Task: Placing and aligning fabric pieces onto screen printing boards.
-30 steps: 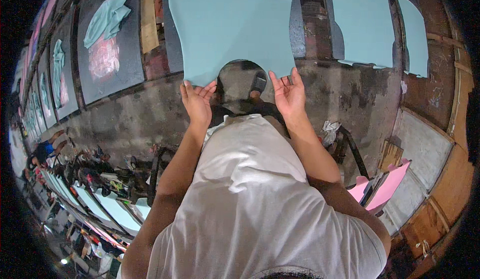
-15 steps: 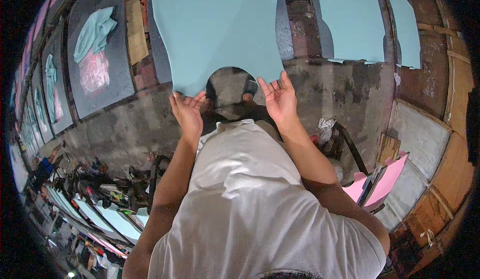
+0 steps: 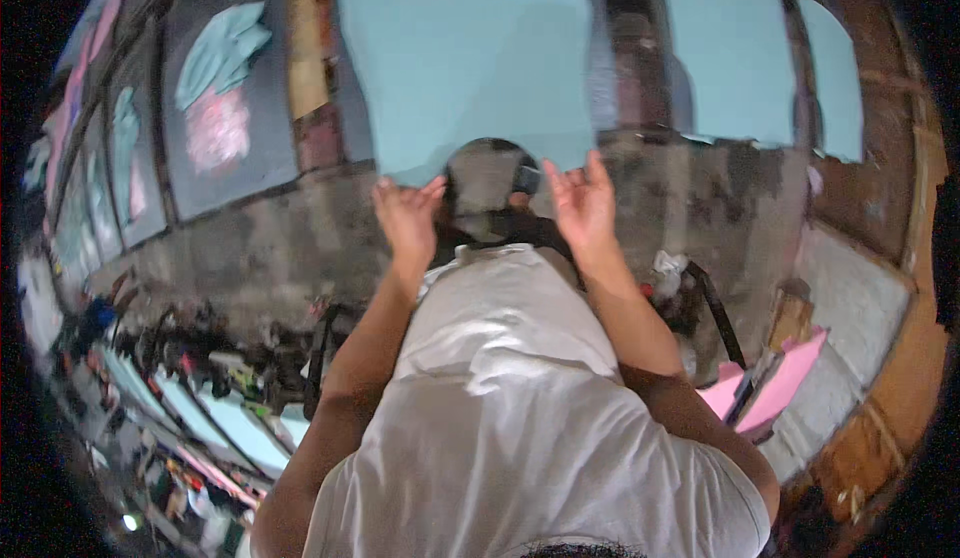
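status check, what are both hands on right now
Left hand and right hand both up at lower edge of light blue sheet, fingers open. Sheet flat against the surface. Dark round object sits between hands, nothing blocking.

rough grey concrete floor (image 3: 250, 248) fills the middle of the scene, patchy and stained. beyond it, dark panels (image 3: 225, 108) lie side by side, one carrying teal and pink shapes, with reddish brick strips (image 3: 315, 68) between them. more pale blue sheets (image 3: 725, 48) sit past the floor's far right stretch. on the near left of the floor, a cluttered row of tools and glossy light-blue boards (image 3: 200, 418) catches the light. to the right, pink sheets (image 3: 775, 388) lean beside a pale slab (image 3: 850, 308) and orange-brown timber (image 3: 890, 458). lighting is dim, cool.
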A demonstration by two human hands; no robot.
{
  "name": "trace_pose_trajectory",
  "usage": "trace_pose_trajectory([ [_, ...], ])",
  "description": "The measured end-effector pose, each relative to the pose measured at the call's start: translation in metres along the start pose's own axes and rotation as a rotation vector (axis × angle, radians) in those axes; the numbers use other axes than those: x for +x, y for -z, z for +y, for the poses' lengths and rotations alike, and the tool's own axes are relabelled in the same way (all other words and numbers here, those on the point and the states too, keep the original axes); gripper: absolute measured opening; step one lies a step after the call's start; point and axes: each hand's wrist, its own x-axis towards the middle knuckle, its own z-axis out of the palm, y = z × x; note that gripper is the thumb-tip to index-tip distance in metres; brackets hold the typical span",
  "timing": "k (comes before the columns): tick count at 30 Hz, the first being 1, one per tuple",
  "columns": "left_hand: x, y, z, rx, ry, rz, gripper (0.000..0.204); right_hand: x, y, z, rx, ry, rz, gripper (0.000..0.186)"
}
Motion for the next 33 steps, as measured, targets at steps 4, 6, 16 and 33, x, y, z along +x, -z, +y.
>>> trace_pose_trajectory([
  [4, 0.003, 0.0, -0.009, -0.08, 0.033, -0.053, 0.038, 0.004, 0.011, -0.006, -0.074, 0.064, -0.048, 0.037],
  [6, 0.006, 0.004, -0.011, -0.055, 0.073, -0.069, 0.042, -0.003, -0.002, -0.007, -0.042, 0.056, -0.024, 0.028],
  [16, 0.005, 0.001, -0.004, -0.048, 0.069, -0.08, 0.041, 0.002, 0.002, -0.005, -0.023, 0.066, 0.013, 0.028],
  [33, 0.03, 0.27, -0.08, 1.191, 0.331, -0.007, 0.051, 0.049, 0.307, -0.05, -1.329, -0.195, 0.301, 0.02],
])
